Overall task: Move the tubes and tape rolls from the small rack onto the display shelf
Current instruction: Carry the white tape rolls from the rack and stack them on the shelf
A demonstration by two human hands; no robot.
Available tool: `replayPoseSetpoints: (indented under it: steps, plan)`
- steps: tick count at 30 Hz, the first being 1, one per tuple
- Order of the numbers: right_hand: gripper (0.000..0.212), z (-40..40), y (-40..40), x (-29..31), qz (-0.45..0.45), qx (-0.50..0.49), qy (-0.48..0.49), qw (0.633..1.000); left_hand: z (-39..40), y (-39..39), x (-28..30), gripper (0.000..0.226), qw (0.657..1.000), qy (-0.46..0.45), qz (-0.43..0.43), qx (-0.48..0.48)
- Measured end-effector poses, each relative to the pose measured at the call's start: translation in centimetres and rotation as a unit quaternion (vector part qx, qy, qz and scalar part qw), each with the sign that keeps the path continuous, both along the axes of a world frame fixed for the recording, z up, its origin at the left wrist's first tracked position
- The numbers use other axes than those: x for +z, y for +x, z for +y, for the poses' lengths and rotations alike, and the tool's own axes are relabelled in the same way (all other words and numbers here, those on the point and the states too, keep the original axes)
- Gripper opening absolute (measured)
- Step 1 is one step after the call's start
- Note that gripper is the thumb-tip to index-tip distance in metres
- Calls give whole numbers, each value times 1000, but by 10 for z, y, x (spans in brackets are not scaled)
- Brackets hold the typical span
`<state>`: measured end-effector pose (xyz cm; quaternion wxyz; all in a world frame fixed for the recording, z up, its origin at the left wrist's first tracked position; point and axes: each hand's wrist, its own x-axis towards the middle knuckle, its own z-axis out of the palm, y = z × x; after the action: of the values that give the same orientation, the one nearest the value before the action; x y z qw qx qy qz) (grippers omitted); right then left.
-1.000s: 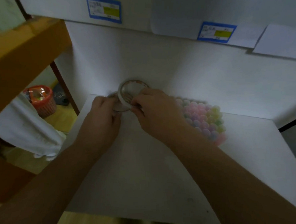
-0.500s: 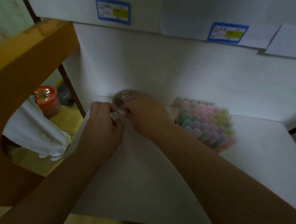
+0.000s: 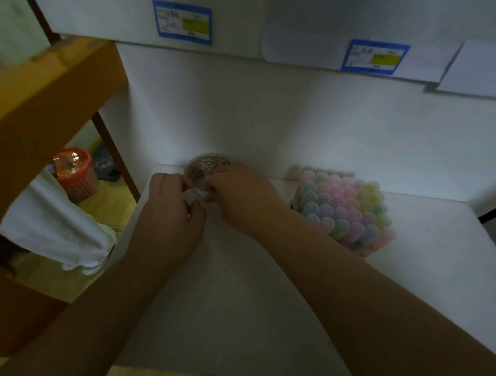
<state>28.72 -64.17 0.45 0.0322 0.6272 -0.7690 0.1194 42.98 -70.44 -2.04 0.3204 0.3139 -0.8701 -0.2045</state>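
Head view, step: looks like they're setting a tape roll (image 3: pixel 206 168) down at the far left of the display shelf (image 3: pixel 234 316), near the back wall, so I'd say the placing part is underway.

Head view, next move: probably letting go gently so the roll isn't tipping, then heading off for more. The small rack isn't showing here.

Head view, left hand (image 3: pixel 167 215): fingers are curling in and pinching something pale and ribbed just under the roll; can't tell if it's a second roll.

Head view, right hand (image 3: pixel 240 199): fingertips are gripping the roll's near edge, hand mostly closed around it.

Head view, tubes (image 3: pixel 343 210): a pastel bundle is already sitting on the shelf, right of the hands, apart from them.
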Motion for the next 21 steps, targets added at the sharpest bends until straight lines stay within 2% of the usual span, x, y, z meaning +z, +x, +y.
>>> replayPoseSetpoints:
  steps: [8, 12, 16, 21]
  plan:
    - [10, 1, 1, 1, -26, -8, 17, 999, -1, 3, 4, 27, 1000, -6, -14, 5]
    - [35, 24, 8, 19, -50, -24, -16, 998, 3, 1, 12, 22, 999, -16, -25, -16]
    - [33, 69, 3, 44, -58, -85, -84, 991, 16, -5, 28, 27, 999, -10, -37, -31]
    - [33, 139, -15, 58, -91, -171, -120, 974, 48, -23, 55, 25, 996, -23, -25, -78]
